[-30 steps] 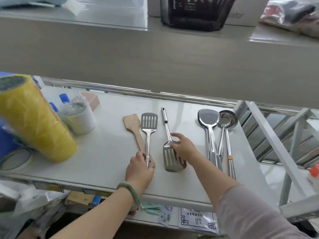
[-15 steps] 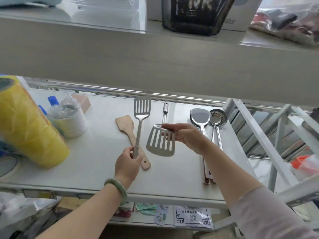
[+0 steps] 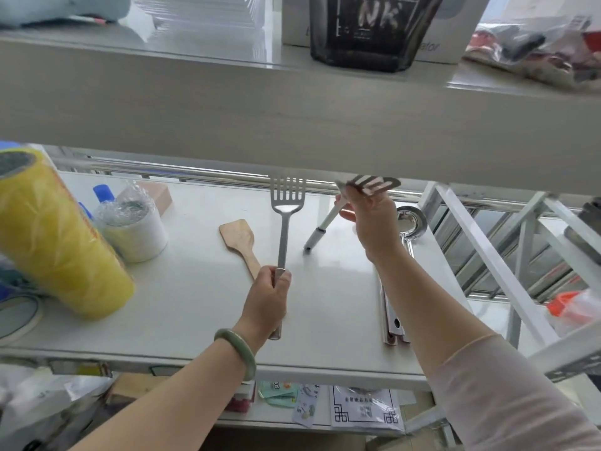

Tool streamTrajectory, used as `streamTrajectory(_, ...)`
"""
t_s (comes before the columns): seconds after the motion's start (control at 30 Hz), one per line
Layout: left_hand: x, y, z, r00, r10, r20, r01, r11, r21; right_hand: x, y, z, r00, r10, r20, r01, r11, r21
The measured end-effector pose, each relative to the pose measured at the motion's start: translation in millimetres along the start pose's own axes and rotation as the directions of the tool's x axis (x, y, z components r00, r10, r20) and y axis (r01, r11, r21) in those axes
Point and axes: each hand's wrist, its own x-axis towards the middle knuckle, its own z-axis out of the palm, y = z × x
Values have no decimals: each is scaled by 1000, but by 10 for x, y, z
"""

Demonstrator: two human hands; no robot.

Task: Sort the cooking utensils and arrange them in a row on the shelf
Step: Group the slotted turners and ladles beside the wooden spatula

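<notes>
My left hand (image 3: 267, 297) grips the handle of a steel slotted turner (image 3: 287, 203), its head raised toward the back rail. My right hand (image 3: 370, 222) pinches a second slotted turner (image 3: 374, 183) by its head, lifted high, with the handle end (image 3: 314, 239) pointing down at the white shelf (image 3: 195, 320). A wooden spatula (image 3: 239, 239) lies flat to the left of the first turner. A steel ladle (image 3: 412, 221) lies to the right, partly behind my right arm. Handle ends (image 3: 394, 330) of the steel utensils there stick out below my arm.
A big yellow roll (image 3: 58, 242) lies at the left with a wrapped white roll (image 3: 133, 229), blue caps and a pink block behind it. A tape ring (image 3: 16, 315) sits at the left edge. An upper shelf (image 3: 292, 109) overhangs closely. A white rack frame (image 3: 487, 255) stands at the right.
Both turners were lifted off the shelf. The left one rose upright by its handle. The right one went from lying flat to being held up by its head.
</notes>
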Motion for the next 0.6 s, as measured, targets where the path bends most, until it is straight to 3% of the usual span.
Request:
streamTrajectory(0.07, -13, 10, 37, 999, 10, 39, -10, 1000, 5, 37, -52, -9, 995, -36, -94, 40, 998, 40)
streamTrajectory(0.17, -34, 32, 73, 994, 0, 111, 1, 1000, -15, 112, -15, -35, 982, 47, -181, -33, 996, 82)
streamTrajectory(0.33, -222, 51, 201, 928, -62, 367, 143, 970, -197, 101, 269, -46, 948, 257, -188, -241, 965, 107)
streamTrajectory(0.43, -311, 40, 275, 921, -54, 387, 155, 960, -235, -23, 442, -35, 924, 351, -151, -337, 935, 108)
streamTrajectory(0.53, -314, 18, 323, 933, -57, 356, 152, 958, -243, -232, 611, 33, 923, 371, -105, -372, 928, 14)
streamTrajectory(0.6, -301, 15, 350, 944, -60, 325, 141, 962, -232, -434, 686, 110, 924, 376, -72, -383, 904, -188)
